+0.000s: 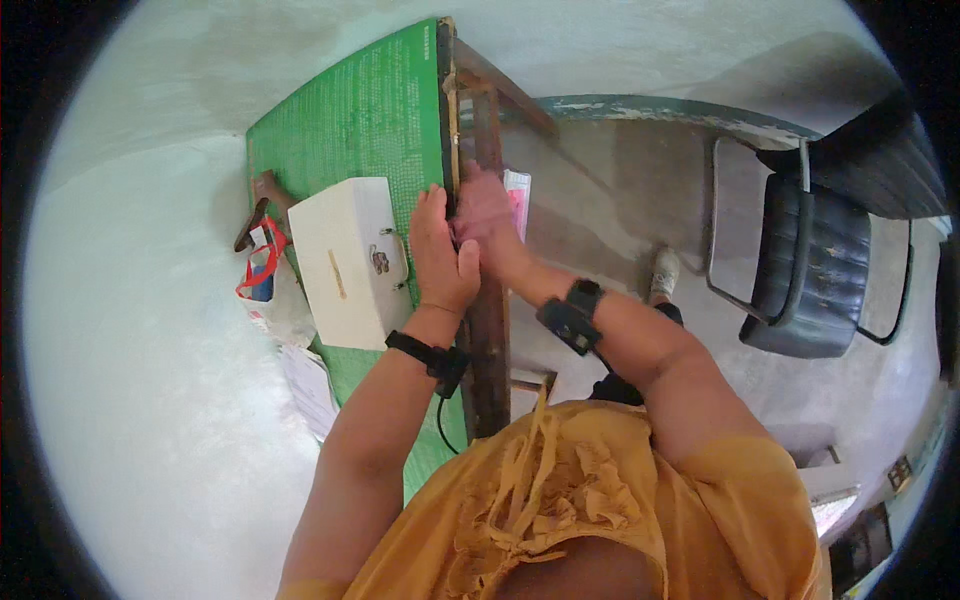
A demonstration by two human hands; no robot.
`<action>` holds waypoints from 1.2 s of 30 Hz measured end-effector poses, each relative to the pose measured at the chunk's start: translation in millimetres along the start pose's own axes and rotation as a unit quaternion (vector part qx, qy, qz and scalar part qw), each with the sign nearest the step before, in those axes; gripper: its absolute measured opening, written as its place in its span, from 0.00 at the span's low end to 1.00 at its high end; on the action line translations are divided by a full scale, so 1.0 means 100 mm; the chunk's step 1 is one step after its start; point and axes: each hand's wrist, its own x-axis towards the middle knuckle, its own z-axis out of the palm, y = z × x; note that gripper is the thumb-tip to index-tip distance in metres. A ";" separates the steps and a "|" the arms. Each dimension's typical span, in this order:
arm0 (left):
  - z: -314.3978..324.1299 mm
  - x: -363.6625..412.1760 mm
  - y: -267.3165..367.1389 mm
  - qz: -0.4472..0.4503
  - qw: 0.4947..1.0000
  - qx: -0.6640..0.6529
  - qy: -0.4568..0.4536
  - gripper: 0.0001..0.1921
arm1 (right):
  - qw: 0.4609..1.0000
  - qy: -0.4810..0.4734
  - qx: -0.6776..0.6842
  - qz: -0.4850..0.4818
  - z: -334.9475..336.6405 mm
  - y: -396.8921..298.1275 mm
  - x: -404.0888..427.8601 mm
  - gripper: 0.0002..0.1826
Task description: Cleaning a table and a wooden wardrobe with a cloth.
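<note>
My left hand (442, 255) lies with its fingers stretched along the near edge of a table covered by a green sheet (360, 135). Beside it my right hand (484, 214), blurred, is at the table's wooden edge; whether it grips anything there cannot be told. A white box (337, 262) with a metal clasp and a handle stands on the green sheet, just left of my left hand. Under the table's edge, right of my right hand, a pink and white packet or paper (519, 199) shows in part.
Behind the box are a bag with red handles (262, 277), a brown object (274, 191) and papers (309, 386). The table's wooden frame (487, 352) runs along its edge. A black padded chair (810, 262) with metal arms stands on the floor at the right.
</note>
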 end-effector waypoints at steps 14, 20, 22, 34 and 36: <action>-0.07 0.04 0.10 -0.053 0.995 0.050 -0.065 0.32 | 0.968 -0.005 -0.249 -0.039 -0.76 0.93 1.22 0.23; -0.12 0.04 0.13 -0.072 0.994 0.036 -0.071 0.33 | 0.834 -0.197 -0.514 -0.025 -0.47 1.22 1.40 0.27; -0.12 0.03 0.13 -0.068 0.995 0.037 -0.063 0.33 | 0.836 -0.201 -0.511 -0.008 -0.41 1.23 1.25 0.29; -0.13 0.01 0.08 -0.057 0.996 0.052 -0.054 0.33 | 0.923 -0.338 -0.137 0.126 -0.68 0.12 0.23 0.26; -0.10 0.04 0.08 -0.056 0.995 0.054 -0.061 0.33 | 0.869 -0.394 0.013 0.300 -0.82 0.14 0.44 0.23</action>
